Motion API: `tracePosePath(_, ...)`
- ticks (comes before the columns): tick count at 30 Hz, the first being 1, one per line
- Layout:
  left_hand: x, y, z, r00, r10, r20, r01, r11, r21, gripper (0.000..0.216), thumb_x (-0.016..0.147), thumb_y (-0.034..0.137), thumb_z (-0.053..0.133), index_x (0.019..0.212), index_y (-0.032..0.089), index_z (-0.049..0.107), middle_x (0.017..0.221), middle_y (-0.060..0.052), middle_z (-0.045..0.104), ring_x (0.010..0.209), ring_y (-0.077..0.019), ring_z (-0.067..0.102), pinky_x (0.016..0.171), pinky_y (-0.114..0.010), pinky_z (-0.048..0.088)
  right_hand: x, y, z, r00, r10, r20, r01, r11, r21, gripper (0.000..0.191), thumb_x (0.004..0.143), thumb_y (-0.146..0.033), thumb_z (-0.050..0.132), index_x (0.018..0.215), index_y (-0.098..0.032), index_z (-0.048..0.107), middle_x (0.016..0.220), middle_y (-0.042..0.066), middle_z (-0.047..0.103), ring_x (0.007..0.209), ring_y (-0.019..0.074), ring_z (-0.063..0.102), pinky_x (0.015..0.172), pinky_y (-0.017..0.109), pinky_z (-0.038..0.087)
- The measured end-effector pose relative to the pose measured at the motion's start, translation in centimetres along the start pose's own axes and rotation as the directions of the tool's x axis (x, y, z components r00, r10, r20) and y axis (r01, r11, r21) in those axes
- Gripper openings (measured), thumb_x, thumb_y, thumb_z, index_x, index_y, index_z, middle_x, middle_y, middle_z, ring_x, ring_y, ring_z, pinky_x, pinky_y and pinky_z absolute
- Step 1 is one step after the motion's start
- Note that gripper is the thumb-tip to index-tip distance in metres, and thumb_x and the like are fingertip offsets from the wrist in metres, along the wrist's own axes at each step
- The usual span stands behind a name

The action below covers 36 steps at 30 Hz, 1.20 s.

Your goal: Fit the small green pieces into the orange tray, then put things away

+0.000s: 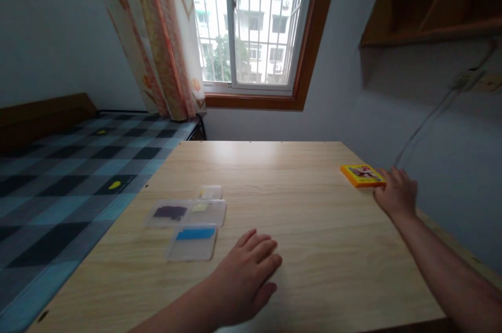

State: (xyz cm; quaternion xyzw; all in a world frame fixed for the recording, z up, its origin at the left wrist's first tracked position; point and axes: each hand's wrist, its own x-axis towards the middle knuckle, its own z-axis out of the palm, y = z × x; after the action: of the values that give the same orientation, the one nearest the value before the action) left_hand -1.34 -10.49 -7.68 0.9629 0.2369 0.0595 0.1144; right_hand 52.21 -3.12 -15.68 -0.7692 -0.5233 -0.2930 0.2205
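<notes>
My right hand [398, 192] is at the right side of the wooden table, its fingers closed on the near right end of a flat orange-yellow box [363, 175] with a printed picture on top. The box lies near the table's right edge. My left hand [253, 275] is over the front middle of the table, palm down, fingers stretched and slightly apart, with nothing in it. To its left lie several flat clear plastic cases: one with a blue strip [196, 233], one with a dark piece [170, 212], one with a pale yellow piece [201, 207], and a smaller case [213, 192] behind.
The light wooden table [298, 202] fills the middle. A bed with a checked blue sheet [94, 165] adjoins its left side. Behind are a window [259, 24] and a flowered curtain [157, 35]. A wall shelf [427, 35] and a cable [425, 118] are at the right.
</notes>
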Motion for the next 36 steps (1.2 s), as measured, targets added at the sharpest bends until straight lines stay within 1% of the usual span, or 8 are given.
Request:
tracePosePath(8, -0.7, 0.6, 0.5, 0.985, -0.083, -0.151, 0.103, 0.987, 0.123, 0.039, 0.090, 0.024, 0.063, 0.129, 0.021, 0.061, 0.146, -0.013, 0.060, 0.139, -0.0373, 0.051, 0.121, -0.068, 0.031, 0.3, -1.7, -2.1, 0.981, -0.065, -0.185, 0.071, 0.997, 0.030, 0.059, 0.087, -0.025, 0.055, 0.145, -0.013, 0.054, 0.152, 0.029, 0.046, 0.143, 0.0465, 0.039, 0.108, 0.068, 0.030)
tracePosePath(11, -1.0, 0.6, 0.3, 0.945, -0.153, -0.290, 0.201, 0.969, 0.142, 0.031, 0.097, 0.028, 0.058, 0.127, 0.021, 0.063, 0.144, -0.012, 0.061, 0.138, -0.0348, 0.051, 0.121, -0.064, 0.034, 0.5, -3.0, -2.6, 0.954, -0.156, -0.257, 0.174, 0.983, 0.050, 0.056, 0.089, -0.027, 0.056, 0.145, -0.017, 0.057, 0.153, 0.025, 0.047, 0.145, 0.0453, 0.040, 0.112, 0.069, 0.029)
tracePosePath(14, -1.2, 0.6, -0.9, 0.914, -0.258, -0.314, 0.315, 0.938, 0.146, 0.021, 0.096, 0.022, 0.057, 0.114, 0.018, 0.068, 0.133, -0.013, 0.067, 0.127, -0.0327, 0.059, 0.113, -0.057, 0.046, 0.4, -5.7, -3.5, 0.887, -0.308, -0.343, 0.350, 0.934, 0.068, 0.051, 0.091, -0.025, 0.057, 0.142, -0.018, 0.060, 0.155, 0.022, 0.048, 0.148, 0.0419, 0.040, 0.119, 0.066, 0.026)
tracePosePath(18, -2.2, 0.2, -3.4, 0.865, -0.422, -0.272, 0.476, 0.861, 0.177, 0.017, 0.097, 0.018, 0.053, 0.099, 0.017, 0.070, 0.107, -0.012, 0.071, 0.105, -0.0304, 0.067, 0.096, -0.052, 0.057, -1.0, -11.6, -6.5, 0.783, -0.455, -0.424, 0.560, 0.812, 0.163, 0.057, 0.090, -0.017, 0.063, 0.146, -0.029, 0.055, 0.159, 0.011, 0.048, 0.152, 0.0343, 0.037, 0.125, 0.061, 0.026)
tracePosePath(24, -6.4, -1.0, -5.0, 0.762, -0.582, -0.285, 0.645, 0.723, 0.248, 0.022, 0.096, 0.024, 0.055, 0.102, 0.014, 0.074, 0.110, -0.016, 0.073, 0.103, -0.0329, 0.070, 0.090, -0.052, 0.059, -5.0, -20.2, -12.6, 0.612, -0.673, -0.416, 0.783, 0.442, 0.437, 0.045, 0.089, -0.010, 0.059, 0.130, -0.028, 0.064, 0.154, 0.009, 0.054, 0.153, 0.0307, 0.038, 0.125, 0.060, 0.029)
tracePosePath(27, -8.0, -1.1, -4.5, 0.738, -0.618, -0.270, 0.673, 0.702, 0.233, 0.025, 0.094, 0.026, 0.055, 0.103, 0.014, 0.075, 0.113, -0.018, 0.073, 0.107, -0.0354, 0.070, 0.094, -0.055, 0.058, -6.8, -23.0, -14.7, 0.518, -0.753, -0.406, 0.808, 0.277, 0.520, 0.034, 0.092, -0.013, 0.058, 0.123, -0.024, 0.067, 0.144, 0.011, 0.063, 0.147, 0.0294, 0.047, 0.123, 0.056, 0.035)
tracePosePath(30, -8.8, -0.8, -3.4, 0.736, -0.630, -0.247, 0.676, 0.701, 0.226, 0.028, 0.092, 0.026, 0.053, 0.106, 0.013, 0.074, 0.117, -0.019, 0.074, 0.109, -0.0359, 0.071, 0.095, -0.056, 0.058, -8.4, -25.3, -15.9, 0.484, -0.790, -0.378, 0.771, 0.180, 0.611, 0.027, 0.094, -0.014, 0.057, 0.117, -0.023, 0.069, 0.133, 0.009, 0.070, 0.136, 0.0265, 0.057, 0.118, 0.051, 0.042)
tracePosePath(36, -9.1, 0.1, -1.0, 0.810, -0.508, -0.292, 0.581, 0.763, 0.285, 0.043, 0.090, 0.026, 0.055, 0.127, 0.008, 0.071, 0.131, -0.022, 0.070, 0.123, -0.0384, 0.066, 0.103, -0.057, 0.056, -10.8, -27.8, -17.8, 0.456, -0.875, -0.162, 0.605, 0.171, 0.778, 0.032, 0.096, -0.017, 0.056, 0.126, -0.022, 0.067, 0.134, 0.010, 0.069, 0.130, 0.0257, 0.061, 0.113, 0.046, 0.048)
